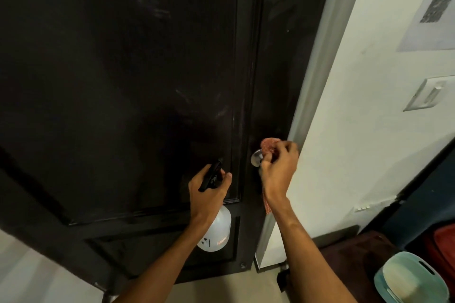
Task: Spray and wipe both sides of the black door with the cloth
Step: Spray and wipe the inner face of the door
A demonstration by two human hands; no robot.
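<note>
From the head camera, a black door [123, 81] with raised panel mouldings fills most of the frame, its matte face streaked with faint pale smears; a grey frame [320, 69] runs down its right edge, then a white wall [344, 130] bearing a light switch [426, 94] and a pale sheet of paper [433, 7]; low on the right sits a pale green plastic tub [411, 280]. The left hand [209, 192] is curled round the black trigger head of a translucent white spray bottle [216, 231], which hangs down before the lower panel; the right hand [278, 167] grips a bunched reddish cloth [269, 146] pressed to the round silvery door knob [256, 157], a strip dangling beneath the wrist.
</note>
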